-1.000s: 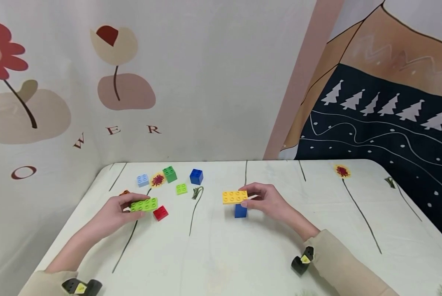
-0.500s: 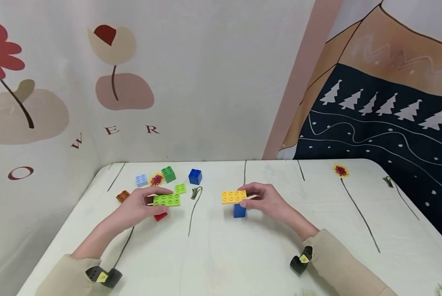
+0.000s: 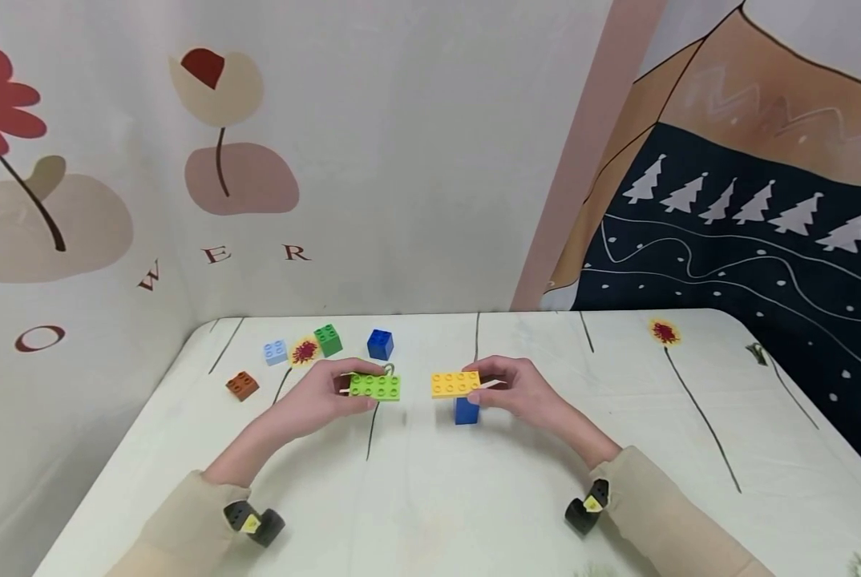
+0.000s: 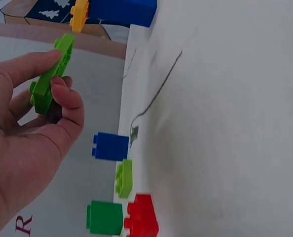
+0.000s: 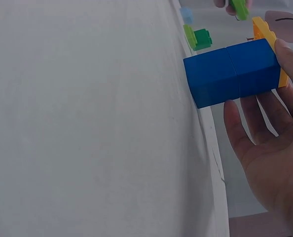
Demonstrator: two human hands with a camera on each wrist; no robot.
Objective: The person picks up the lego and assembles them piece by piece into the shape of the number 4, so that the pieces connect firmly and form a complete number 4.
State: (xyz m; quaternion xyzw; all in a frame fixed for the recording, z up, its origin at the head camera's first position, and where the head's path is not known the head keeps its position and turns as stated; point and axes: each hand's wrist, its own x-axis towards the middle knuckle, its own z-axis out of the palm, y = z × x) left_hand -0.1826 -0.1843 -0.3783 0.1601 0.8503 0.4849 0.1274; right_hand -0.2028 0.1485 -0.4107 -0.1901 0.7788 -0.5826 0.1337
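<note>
Lime brick (image 3: pixel 375 387) is pinched near its left end by the left hand (image 3: pixel 315 405), held clear of the table (image 3: pixel 430 497), seemingly so studs and underside are kept unobstructed. Yellow brick (image 3: pixel 454 385) is gripped at its right end by the right hand (image 3: pixel 510 385), seated on the blue stack (image 3: pixel 466 411) with its left half overhanging, presumably steadied against tipping. Stack-to-table contact can't be confirmed

Lime-green long brick (image 3: pixel 374 388); yellow long brick (image 3: pixel 454 385); blue stacked bricks (image 5: pixel 231 73); blue cube (image 3: pixel 381 344); green cube (image 3: pixel 327 340); pale-blue cube (image 3: pixel 275 353); brown cube (image 3: pixel 242 385); red brick (image 4: pixel 144 217). Worktop (image 3: pixel 517 513): white, printed with red-and-yellow flowers on dark stems. Sleeves (image 3: pixel 174 529): beige.
</note>
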